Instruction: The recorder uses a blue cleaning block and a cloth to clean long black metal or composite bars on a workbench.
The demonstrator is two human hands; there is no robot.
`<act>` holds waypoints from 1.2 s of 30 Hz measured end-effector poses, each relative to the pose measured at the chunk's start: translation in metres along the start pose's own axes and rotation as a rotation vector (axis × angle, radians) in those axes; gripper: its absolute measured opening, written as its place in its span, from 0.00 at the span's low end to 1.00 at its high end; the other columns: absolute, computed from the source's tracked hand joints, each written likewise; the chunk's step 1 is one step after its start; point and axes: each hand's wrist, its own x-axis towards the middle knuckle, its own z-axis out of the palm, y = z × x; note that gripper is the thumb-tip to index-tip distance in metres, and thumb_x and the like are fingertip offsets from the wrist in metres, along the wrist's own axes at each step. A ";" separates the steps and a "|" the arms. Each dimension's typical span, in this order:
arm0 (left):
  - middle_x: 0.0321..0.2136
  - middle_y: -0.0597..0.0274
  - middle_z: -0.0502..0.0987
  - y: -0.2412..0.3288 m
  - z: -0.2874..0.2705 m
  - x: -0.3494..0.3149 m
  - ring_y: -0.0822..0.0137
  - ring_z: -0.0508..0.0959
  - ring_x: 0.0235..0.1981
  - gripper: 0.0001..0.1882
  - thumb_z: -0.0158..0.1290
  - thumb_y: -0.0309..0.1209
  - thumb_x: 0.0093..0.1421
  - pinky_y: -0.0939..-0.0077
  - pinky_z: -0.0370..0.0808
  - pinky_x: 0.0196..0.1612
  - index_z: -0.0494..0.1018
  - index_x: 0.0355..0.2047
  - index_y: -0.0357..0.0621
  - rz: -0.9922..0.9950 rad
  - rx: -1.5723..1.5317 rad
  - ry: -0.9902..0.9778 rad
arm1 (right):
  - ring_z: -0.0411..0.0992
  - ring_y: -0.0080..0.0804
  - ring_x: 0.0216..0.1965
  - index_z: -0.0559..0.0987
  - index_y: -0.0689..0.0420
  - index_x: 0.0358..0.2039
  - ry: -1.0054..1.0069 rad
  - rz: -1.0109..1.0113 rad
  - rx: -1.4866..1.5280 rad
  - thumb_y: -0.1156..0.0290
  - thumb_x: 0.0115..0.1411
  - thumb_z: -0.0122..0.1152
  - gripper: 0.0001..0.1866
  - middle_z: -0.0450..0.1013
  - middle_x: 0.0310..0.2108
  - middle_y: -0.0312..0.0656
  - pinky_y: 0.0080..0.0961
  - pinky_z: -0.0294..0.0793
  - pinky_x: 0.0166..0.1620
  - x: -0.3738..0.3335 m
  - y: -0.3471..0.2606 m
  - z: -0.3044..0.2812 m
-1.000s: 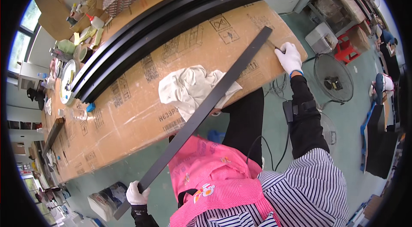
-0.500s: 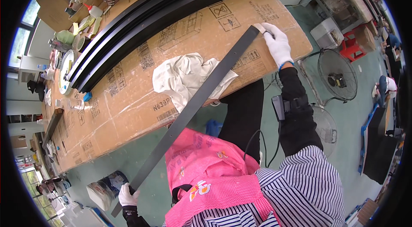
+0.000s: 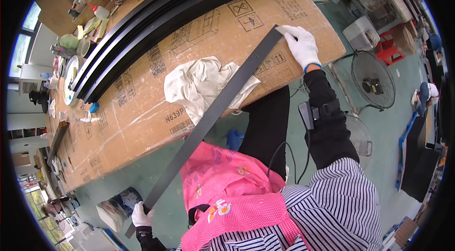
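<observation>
A long flat black strip (image 3: 220, 100) slants across the view, from over the table's front edge down to my lower left. My left hand (image 3: 142, 216), in a white glove, is closed round the strip close to its lower end. At the upper end, my white-gloved right hand (image 3: 301, 47) has its fingertips closed against the strip's corner. Whether something small is pinched there too cannot be made out. Under the strip's middle a crumpled white cloth (image 3: 192, 85) lies on the cardboard-covered table (image 3: 128, 142), partly hanging over the edge.
Several long black profiles (image 3: 199, 11) lie along the table's far side. At the back left are a glue bottle (image 3: 101, 12), a round white dish (image 3: 72, 73) and a clear bottle (image 3: 76, 116). A floor fan (image 3: 373, 80) and a red stool (image 3: 389, 47) stand right.
My right hand has shifted slightly left and up at the strip's end; a tan bit seen by its fingertips no longer shows. The strip moved slightly with it. My left hand keeps its grip.
</observation>
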 end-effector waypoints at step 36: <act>0.35 0.52 0.76 0.002 -0.005 0.012 0.47 0.79 0.38 0.31 0.71 0.37 0.44 0.56 0.77 0.39 0.71 0.46 0.41 -0.070 0.025 -0.025 | 0.76 0.45 0.35 0.85 0.45 0.42 -0.172 -0.107 0.158 0.71 0.63 0.59 0.10 0.75 0.30 0.42 0.36 0.78 0.41 -0.074 -0.092 0.024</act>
